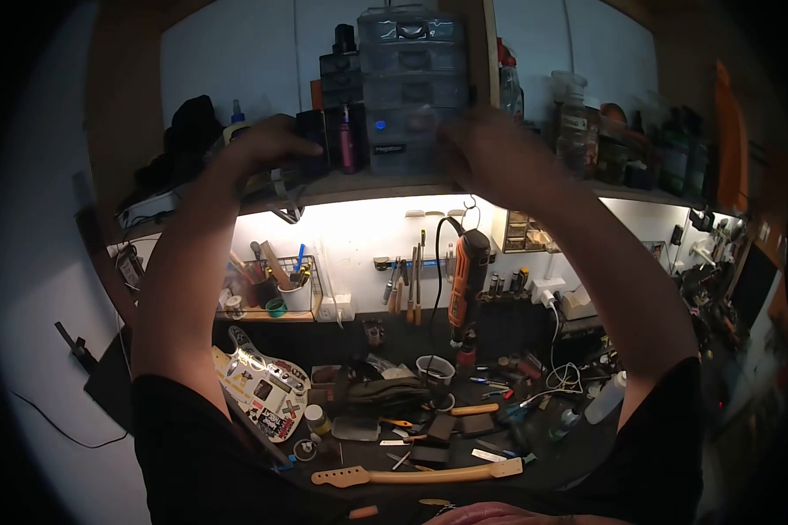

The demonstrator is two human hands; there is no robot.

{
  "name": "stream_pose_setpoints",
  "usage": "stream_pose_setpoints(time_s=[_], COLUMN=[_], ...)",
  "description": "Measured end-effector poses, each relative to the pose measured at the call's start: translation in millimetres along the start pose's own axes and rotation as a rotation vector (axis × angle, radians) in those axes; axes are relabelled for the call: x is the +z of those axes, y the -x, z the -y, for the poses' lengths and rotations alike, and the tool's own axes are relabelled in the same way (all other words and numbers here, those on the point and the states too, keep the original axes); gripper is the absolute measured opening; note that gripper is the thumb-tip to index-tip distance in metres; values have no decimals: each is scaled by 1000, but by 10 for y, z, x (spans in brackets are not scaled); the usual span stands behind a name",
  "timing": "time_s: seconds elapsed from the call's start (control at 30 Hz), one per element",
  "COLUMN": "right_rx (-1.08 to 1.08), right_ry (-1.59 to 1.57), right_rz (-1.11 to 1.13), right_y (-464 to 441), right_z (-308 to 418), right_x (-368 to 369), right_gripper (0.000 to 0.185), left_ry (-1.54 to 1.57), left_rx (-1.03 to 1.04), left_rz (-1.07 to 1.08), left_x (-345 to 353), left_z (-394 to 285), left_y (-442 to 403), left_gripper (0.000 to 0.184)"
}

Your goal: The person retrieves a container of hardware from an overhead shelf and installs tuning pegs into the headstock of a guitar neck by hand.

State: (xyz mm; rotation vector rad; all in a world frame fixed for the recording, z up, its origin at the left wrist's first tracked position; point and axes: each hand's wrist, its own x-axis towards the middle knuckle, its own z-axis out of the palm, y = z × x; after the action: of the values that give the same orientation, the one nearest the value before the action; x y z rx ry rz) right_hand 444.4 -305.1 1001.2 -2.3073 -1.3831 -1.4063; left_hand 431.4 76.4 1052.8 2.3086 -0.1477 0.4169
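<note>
Both my arms are raised to the upper shelf. My left hand is at a dark box, its thumb stretched across the front; the other fingers are mostly hidden. Beside that box stands a slim pink bottle. My right hand is at the right edge of a clear plastic drawer unit, its fingers smeared by motion and partly in shadow. Whether it grips the unit I cannot tell.
Bottles and jars line the shelf's right side. An orange rotary tool hangs from a hook below. On the dark bench lie a guitar neck, a stickered guitar body, a white bottle and several hand tools. A pen holder stands left.
</note>
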Motion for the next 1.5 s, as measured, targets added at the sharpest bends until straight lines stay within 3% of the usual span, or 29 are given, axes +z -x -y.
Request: stream_pose_setpoints(time_s=[0.13, 0.27, 0.33, 0.47, 0.57, 0.67, 0.83, 0.93, 1.03, 1.13, 1.27, 1.37, 1.5], right_rx=[-81, -82, -103, -83, -67, -35, 65, -110, 31, 204, 101, 11, -205], right_ry=[241, 401, 444, 515, 522, 556, 564, 456, 235, -6, -28, -10, -81], right_rz=[-123, 23, -6, -74, -95, -102, -95, -159, -17, -97, -178, -210, -186], right_y=[-403, -694, -729, -686, -691, -734, -868, -967, -842, -713, -622, -615, -607], right_z=[-132, -229, -289, -252, -233, -188, -203, -424, 24, 223, 253, 206, 81], right_x=[55, 64, 142, 286, 305, 339, 342, 207, -259, -446, -599, -510, -441], right_gripper=[22, 26, 35, 33, 35, 39, 48, 51, 27, 24, 19, 26, 42], left_ry=[-115, -240, -260, -374, -490, -387, -337, -323, -322, -242, -209, -112, -34], left_rx=[86, 229, 240, 143, 219, 182, 247, 338, 396, 411, 377, 414, 365], left_rz=[-17, -139, -168, -127, -209, -303, -645, -765, -844, -874, -842, -886, -824], left_x=[6, 48, 83, 69, 77, 86, 183, 165, 101, 67, 0, 196, 139], left_z=[228, 392, 464, 398, 427, 451, 415, 416, 446, 383, 482, 304, 243], left_y=[-321, -413, -459, -473, -474, -542, -383, -311, -314, -226, -396, -83, -39], left_gripper=[54, 57, 63, 70, 69, 55, 57, 59, 56, 54, 51, 35, 37])
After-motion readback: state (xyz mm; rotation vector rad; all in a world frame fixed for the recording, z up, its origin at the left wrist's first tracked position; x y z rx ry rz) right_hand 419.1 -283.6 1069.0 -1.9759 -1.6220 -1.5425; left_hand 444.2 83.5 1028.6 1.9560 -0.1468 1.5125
